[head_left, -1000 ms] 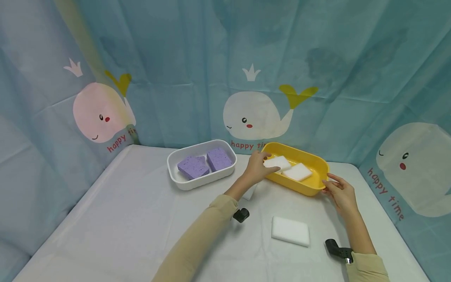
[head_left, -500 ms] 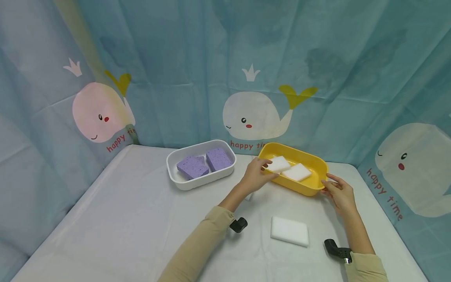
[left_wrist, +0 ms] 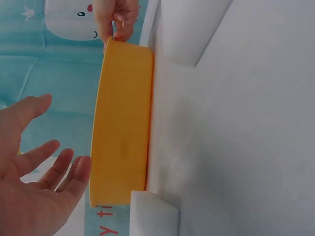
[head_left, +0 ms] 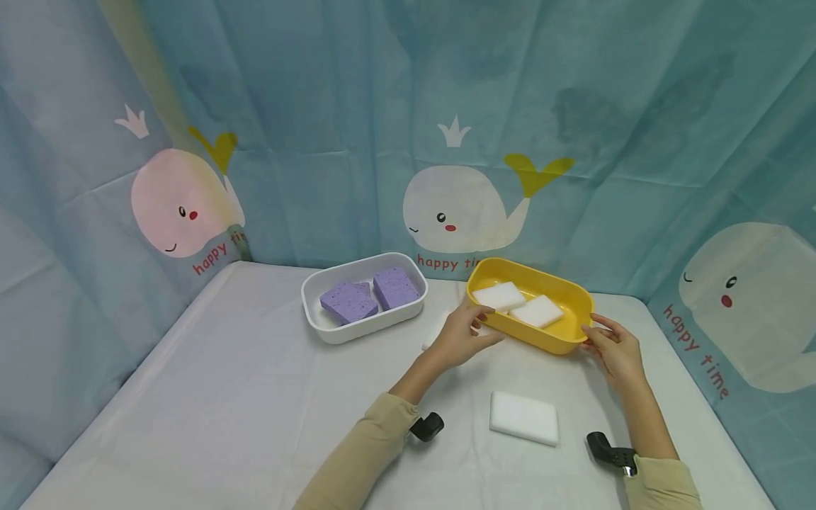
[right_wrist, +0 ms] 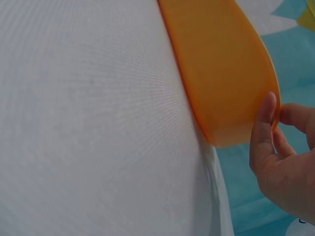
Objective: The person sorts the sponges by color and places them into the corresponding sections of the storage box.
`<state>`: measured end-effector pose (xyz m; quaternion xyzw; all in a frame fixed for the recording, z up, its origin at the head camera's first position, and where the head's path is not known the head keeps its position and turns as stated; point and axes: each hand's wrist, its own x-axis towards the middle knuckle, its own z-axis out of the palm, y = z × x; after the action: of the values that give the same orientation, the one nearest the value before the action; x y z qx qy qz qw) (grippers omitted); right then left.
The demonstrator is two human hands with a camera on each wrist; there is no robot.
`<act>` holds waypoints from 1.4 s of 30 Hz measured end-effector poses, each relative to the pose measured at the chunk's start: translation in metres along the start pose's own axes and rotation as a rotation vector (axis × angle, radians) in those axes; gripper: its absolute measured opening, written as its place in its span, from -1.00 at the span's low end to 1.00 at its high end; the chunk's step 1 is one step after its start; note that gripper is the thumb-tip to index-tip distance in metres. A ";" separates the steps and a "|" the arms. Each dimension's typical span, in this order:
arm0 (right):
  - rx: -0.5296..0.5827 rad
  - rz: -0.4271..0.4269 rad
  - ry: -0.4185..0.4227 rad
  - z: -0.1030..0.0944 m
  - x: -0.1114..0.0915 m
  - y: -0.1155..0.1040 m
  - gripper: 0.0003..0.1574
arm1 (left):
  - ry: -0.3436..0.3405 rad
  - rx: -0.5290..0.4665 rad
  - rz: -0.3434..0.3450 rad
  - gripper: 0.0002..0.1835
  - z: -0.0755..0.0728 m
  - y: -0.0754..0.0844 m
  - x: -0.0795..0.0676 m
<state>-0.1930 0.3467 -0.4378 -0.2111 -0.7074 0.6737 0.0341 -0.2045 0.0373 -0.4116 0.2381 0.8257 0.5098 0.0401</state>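
My right hand (head_left: 618, 356) pinches the rim of a yellow tray (head_left: 553, 344) at its right end, thumb outside the wall in the right wrist view. Inside the tray lie two white sponges (head_left: 500, 296), side by side. Just off the tray's front left corner is my left hand (head_left: 460, 336), fingers spread and relaxed with nothing held, as the left wrist view confirms. A third white sponge (left_wrist: 153, 214) rests on the table by the tray's left end, mostly hidden behind that hand in the head view. Another white sponge (head_left: 524, 418) lies flat nearer to me.
A white tray (head_left: 331, 336) holding two purple sponges (head_left: 349, 303) stands to the left of the yellow one. A pale cloth covers the table (head_left: 223, 397). Behind it hangs a blue curtain (head_left: 331, 198) printed with whales.
My left hand has drawn back from over the tray's left end, toward me and down, leaving the left sponge lying in the tray. The right hand keeps its hold on the rim.
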 end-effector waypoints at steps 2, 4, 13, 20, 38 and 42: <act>0.007 0.005 -0.002 0.000 0.001 0.000 -0.15 | -0.011 0.008 -0.006 -0.44 0.001 -0.001 -0.003; 0.012 0.006 -0.002 0.000 0.001 0.000 -0.15 | -0.028 0.014 -0.011 -0.44 0.002 -0.003 -0.006; -0.008 -0.005 0.010 0.000 -0.001 -0.002 -0.19 | -0.125 0.043 -0.003 -0.41 0.008 -0.006 -0.021; -0.008 -0.005 0.008 0.000 -0.001 -0.001 -0.18 | -0.176 0.039 -0.005 -0.41 0.014 -0.012 -0.031; -0.012 -0.020 -0.007 0.000 0.000 0.000 -0.18 | -0.371 0.119 0.010 -0.31 0.025 -0.019 -0.041; -0.023 -0.013 0.002 -0.001 0.001 0.001 -0.17 | -0.427 0.149 0.034 -0.26 0.028 -0.017 -0.042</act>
<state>-0.1931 0.3475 -0.4388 -0.2075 -0.7164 0.6651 0.0367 -0.1649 0.0360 -0.4475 0.3567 0.8298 0.3859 0.1876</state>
